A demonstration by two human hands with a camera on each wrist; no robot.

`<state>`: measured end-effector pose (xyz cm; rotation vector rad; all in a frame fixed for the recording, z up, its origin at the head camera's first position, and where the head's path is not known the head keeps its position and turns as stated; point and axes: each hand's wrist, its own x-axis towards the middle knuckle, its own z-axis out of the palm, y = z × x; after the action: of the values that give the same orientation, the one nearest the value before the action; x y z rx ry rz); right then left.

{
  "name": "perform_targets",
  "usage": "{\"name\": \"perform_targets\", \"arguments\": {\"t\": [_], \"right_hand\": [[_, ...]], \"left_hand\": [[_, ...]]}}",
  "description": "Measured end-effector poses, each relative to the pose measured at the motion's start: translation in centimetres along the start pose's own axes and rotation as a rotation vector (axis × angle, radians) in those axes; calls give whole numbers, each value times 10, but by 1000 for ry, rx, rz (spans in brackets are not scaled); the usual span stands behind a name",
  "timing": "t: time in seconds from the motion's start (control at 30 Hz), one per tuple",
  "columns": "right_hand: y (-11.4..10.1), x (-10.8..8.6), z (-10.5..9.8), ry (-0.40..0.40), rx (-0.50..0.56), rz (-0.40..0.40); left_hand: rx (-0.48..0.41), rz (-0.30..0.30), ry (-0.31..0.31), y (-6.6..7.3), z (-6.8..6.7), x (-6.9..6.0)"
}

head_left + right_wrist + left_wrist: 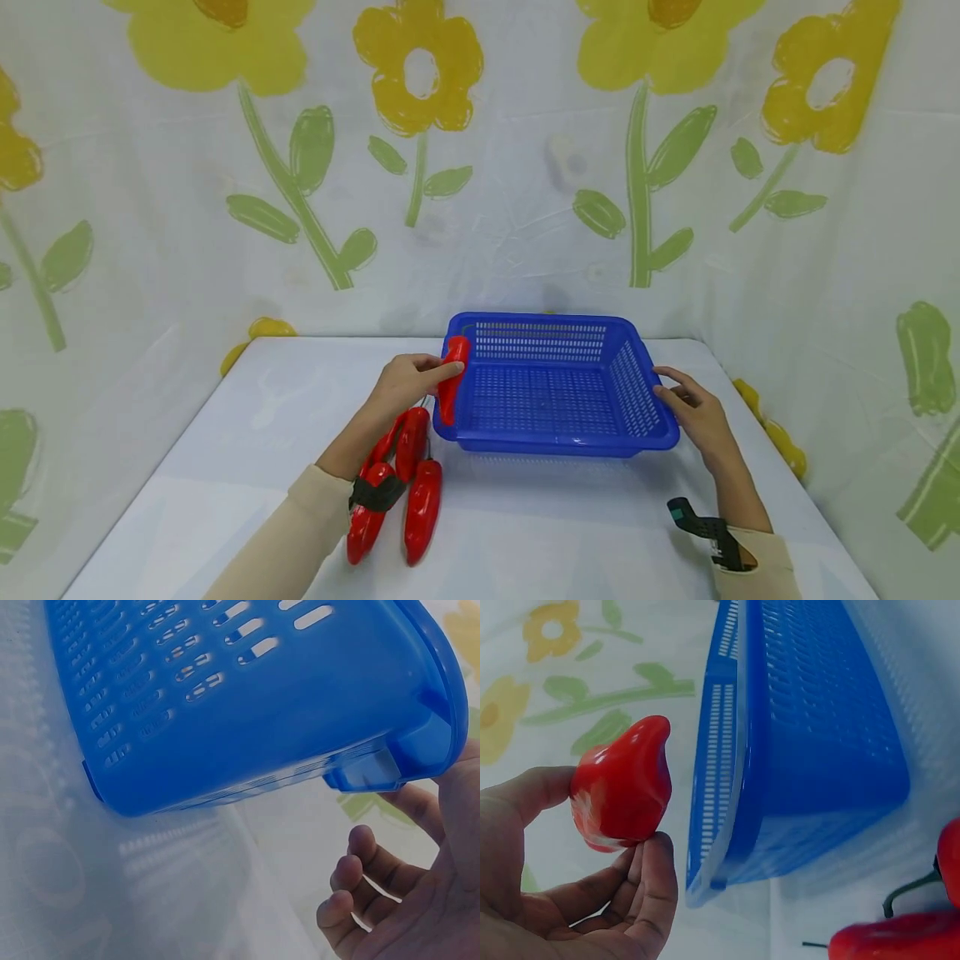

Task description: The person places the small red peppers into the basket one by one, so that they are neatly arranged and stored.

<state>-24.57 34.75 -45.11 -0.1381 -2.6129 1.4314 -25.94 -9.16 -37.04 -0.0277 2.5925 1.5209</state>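
- Pinching the pepper (pixel 448 398) near frame centre, by the basket (pixel 562 441), the left grip (pixel 407 381) might drop it outside if smooth skin slips.
- Right of centre, the right grip (pixel 699 417) pinches the basket; uneven pulling could tip it.
- Left sleeve (pixel 288 517) contact might roll loose peppers (pixel 423 508).

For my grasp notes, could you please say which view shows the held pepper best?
The left wrist view: the held pepper appears large and close there. The head view shows it smaller, partly covered by the left hand; the right wrist view doesn't show it.
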Motion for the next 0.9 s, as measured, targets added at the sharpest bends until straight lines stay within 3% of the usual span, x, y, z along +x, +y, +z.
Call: {"name": "perform_targets", "arguments": {"t": [0.27, 0.9], "right_hand": [[-2, 1, 0, -1, 9, -6], [-5, -1, 1, -7, 11, 15]], "left_hand": [[-42, -2, -44, 18, 15, 12], [-229, -19, -243, 43, 62, 44]]}}
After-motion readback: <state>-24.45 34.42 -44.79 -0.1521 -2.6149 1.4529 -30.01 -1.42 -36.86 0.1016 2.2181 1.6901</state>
